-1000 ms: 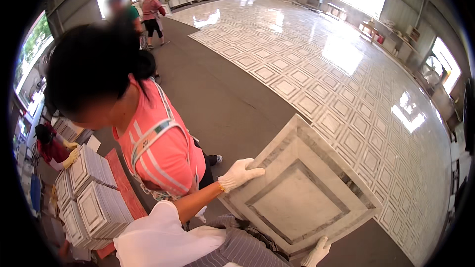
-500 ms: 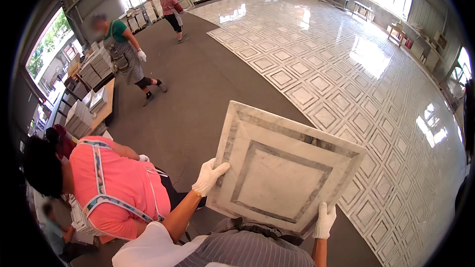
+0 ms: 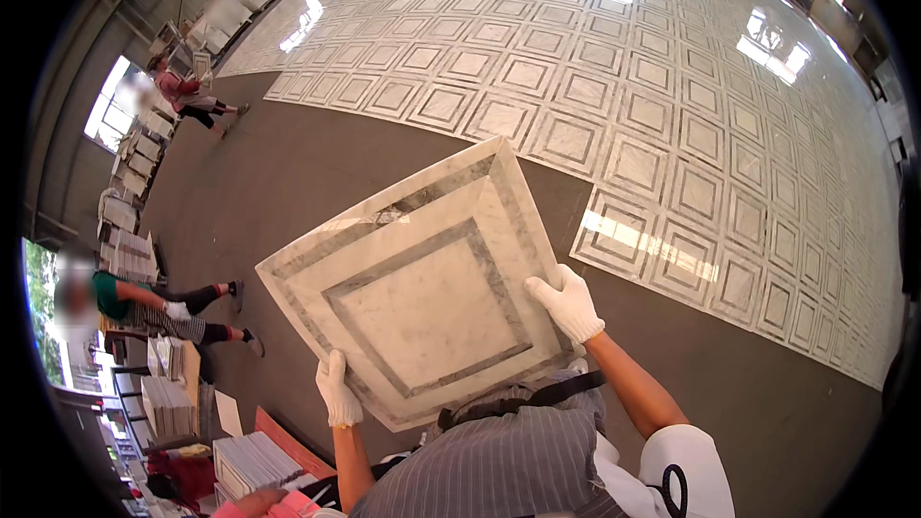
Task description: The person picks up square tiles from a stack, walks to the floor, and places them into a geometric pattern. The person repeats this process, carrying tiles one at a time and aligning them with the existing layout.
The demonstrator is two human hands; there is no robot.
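A square marble tile (image 3: pixel 429 302), white with grey square bands, is held up in front of my body, tilted. My left hand (image 3: pixel 337 391), in a white knit glove, grips its lower left edge with the thumb on the face. Gloved in the same way, my right hand (image 3: pixel 568 305) clasps the right edge, thumb on top and fingers hidden underneath. Beyond the tile spreads a floor field of matching laid tiles (image 3: pixel 633 168), its stepped near edge bordering the bare grey floor (image 3: pixel 288 168).
A person in a green top (image 3: pixel 115 297) walks at the left. Farther off, a person in pink (image 3: pixel 182 91) carries a tile. Stacks of tiles (image 3: pixel 251 460) stand at the lower left, with more stone slabs (image 3: pixel 225 14) along the far left wall.
My body has turned to the right, so the laid tiles now spread across the view ahead. The tile stays in both hands, tilted the other way. The nearby person in pink has mostly left view.
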